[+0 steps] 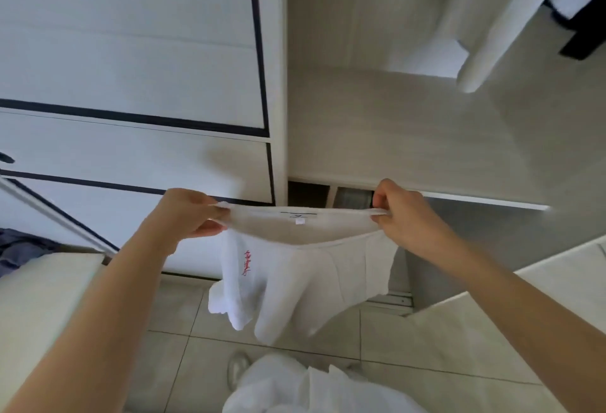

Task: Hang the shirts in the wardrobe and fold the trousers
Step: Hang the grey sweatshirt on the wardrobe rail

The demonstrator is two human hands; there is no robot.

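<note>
White shirt (305, 268) hangs pinched between left hand (188, 212) and right hand (405, 215) before open wardrobe (393, 124).

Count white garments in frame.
3: T-shirt in left hand and right hand; hung shirt in wardrobe, upper right; bunched garment at bottom edge. More may be hidden.

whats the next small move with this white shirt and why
Probably let go with one hand to fetch a hanger: the left hand and right hand pinch the white shirt by its stretched collar before the open wardrobe, and no hanger shows.
</note>
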